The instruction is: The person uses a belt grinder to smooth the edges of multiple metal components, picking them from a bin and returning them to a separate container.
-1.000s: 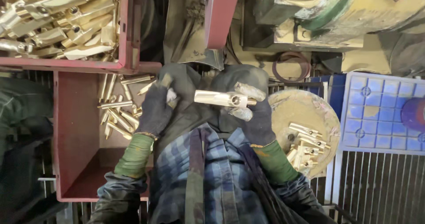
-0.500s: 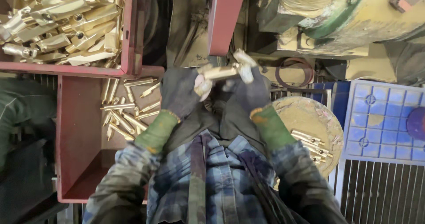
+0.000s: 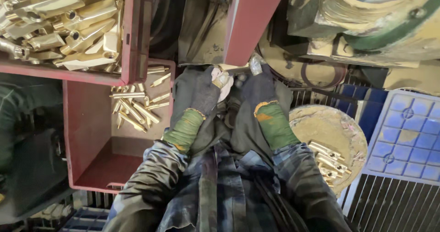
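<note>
Brass part (image 3: 223, 79), pale gold and short, held between both gloved hands at centre of the scene, just under the near edge of a red slanted panel (image 3: 253, 21); only its ends show, the rest is hidden by the gloves. Machine body (image 3: 366, 25), cream and green, fills the far right; a dark ring (image 3: 319, 74) lies below it. Lower red crate (image 3: 87, 135), left of the hands, holds a loose scatter of slim brass rods (image 3: 135, 106) in its far corner, its near floor bare. Upper red crate (image 3: 68, 71), far left, overlaps the lower one and is heaped with larger brass castings (image 3: 59, 25). Blue gridded tray (image 3: 408, 135) at the right edge; beside it a round, mud-coloured dish (image 3: 327, 126) carries a few brass pieces (image 3: 327, 161) on its near side. Left hand (image 3: 199, 92), in a dark glove with a green cuff, is closed around the left end of the brass part; a pale fingertip patch shows beside the metal. Right hand (image 3: 259, 87), gloved alike, is curled around the right end, where a small greyish tip (image 3: 255, 65) stands up above the knuckles; how tightly either hand clamps cannot be told. Plaid sleeves and a dark apron occupy the near foreground.
</note>
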